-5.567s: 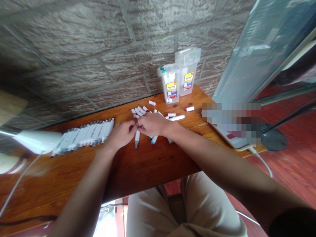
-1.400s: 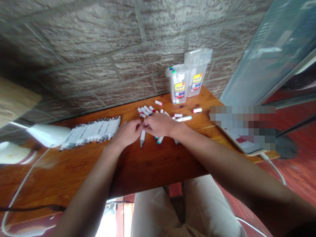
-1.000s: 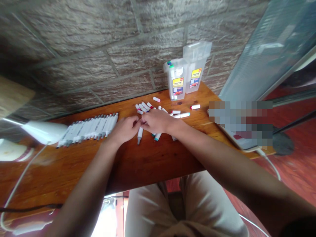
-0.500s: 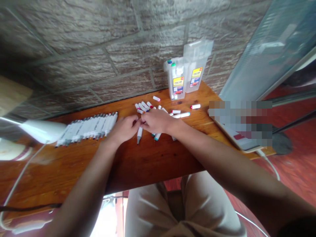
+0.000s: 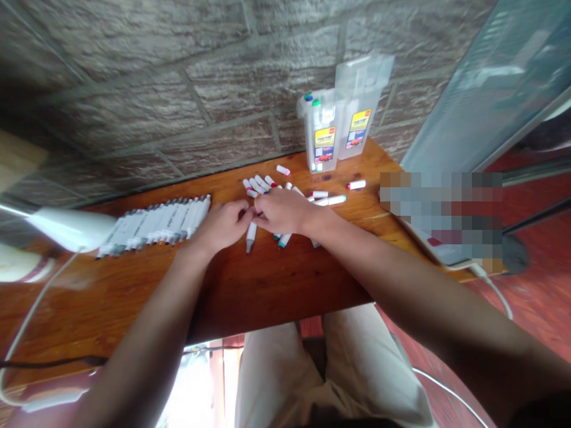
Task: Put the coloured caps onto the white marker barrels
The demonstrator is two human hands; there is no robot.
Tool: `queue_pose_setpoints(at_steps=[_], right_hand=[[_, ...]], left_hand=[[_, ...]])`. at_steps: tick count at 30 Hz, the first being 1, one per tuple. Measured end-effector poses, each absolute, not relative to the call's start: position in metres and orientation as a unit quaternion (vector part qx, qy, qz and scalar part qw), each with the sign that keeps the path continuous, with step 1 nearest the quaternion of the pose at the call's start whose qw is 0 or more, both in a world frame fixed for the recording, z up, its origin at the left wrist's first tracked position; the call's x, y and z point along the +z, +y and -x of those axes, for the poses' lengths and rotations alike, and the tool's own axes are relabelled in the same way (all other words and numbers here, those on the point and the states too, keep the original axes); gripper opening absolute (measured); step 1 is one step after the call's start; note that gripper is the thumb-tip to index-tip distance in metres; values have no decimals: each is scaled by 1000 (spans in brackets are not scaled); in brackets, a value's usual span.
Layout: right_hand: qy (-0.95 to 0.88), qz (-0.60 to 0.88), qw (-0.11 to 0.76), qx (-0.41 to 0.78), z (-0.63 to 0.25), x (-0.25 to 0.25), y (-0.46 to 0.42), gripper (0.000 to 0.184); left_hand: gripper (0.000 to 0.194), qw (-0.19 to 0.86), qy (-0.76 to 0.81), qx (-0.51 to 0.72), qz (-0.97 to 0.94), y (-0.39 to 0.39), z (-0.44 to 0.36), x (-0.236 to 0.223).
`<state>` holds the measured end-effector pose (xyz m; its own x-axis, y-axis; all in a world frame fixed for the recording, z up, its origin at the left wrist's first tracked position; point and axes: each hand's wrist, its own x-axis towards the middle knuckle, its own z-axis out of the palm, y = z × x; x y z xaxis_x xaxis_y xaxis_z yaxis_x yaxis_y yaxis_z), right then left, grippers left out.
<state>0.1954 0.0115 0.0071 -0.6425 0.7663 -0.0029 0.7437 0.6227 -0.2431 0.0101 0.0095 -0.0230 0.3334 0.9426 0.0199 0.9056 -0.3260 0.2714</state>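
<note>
My left hand (image 5: 228, 224) and my right hand (image 5: 282, 211) meet fingertip to fingertip over the wooden table. Both are closed, pinching a white marker (image 5: 251, 235) whose narrow grey end points towards me; its upper part is hidden by my fingers. Beyond my knuckles lie several loose white caps (image 5: 260, 182) with pink and red ends. Under and beside my right hand are more white markers, among them a teal-ended marker (image 5: 284, 240) and a light-blue-ended one (image 5: 330, 201), partly covered by the hand and wrist.
A long row of white markers (image 5: 154, 223) lies left on the table (image 5: 267, 291). Two clear plastic cases (image 5: 325, 137) stand by the stone wall, the nearer holding a few markers. A lamp (image 5: 66, 227) is at left, with a blurred-out laptop (image 5: 446, 238) at right.
My hands stay pinched together at the same marker, with hardly any movement. The camera view has shifted and tilted slightly; the caps and marker row keep their places.
</note>
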Motion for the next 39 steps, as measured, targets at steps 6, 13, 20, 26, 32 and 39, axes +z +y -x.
queue_pose_setpoints(at_steps=[6, 13, 20, 26, 32, 39], right_hand=[[-900, 418, 50, 110, -196, 9, 11, 34], [-903, 415, 53, 102, -195, 7, 11, 33], [-902, 416, 53, 105, -196, 7, 11, 33], [-902, 417, 57, 100, -195, 6, 11, 33], [-901, 417, 53, 102, -195, 7, 11, 33], [-903, 415, 56, 95, -194, 5, 12, 33]], left_hand=[[36, 117, 568, 90, -810, 9, -9, -23], [36, 120, 572, 90, -806, 9, -10, -22], [38, 121, 575, 83, -805, 8, -12, -19], [35, 122, 571, 92, -806, 9, -11, -21], [36, 128, 575, 87, -803, 9, -11, -21], [37, 122, 569, 88, -808, 9, -10, -21]])
